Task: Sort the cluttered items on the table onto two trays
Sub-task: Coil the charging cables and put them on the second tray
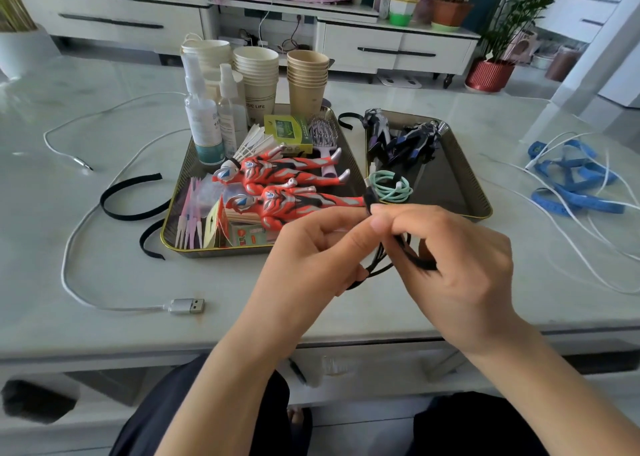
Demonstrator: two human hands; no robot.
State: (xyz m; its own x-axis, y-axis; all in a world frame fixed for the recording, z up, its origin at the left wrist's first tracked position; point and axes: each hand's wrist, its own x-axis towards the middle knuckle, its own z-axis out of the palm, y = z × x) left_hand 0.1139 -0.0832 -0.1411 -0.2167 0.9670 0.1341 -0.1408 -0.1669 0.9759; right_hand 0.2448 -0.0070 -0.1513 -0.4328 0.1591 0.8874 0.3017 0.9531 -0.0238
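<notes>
"SIC LIFE" stands in dark capitals on the white paper cup stack (256, 78) at the far edge of the left tray (221, 252), with the first letters cut off by a spray bottle (231, 109). Print on that bottle and on the green box (287, 133) in the tray is too blurred to read.

The person's bare forearms are angling in from the lower edge, wrists drawing close together. The left grip (311, 251) is curling its fingers inward, thumb and forefinger pinching a black cable (420, 264). The right grip (457, 265) is meeting it thumb to thumb, knuckles upward, its fingers folding round the same cable's loops.
</notes>
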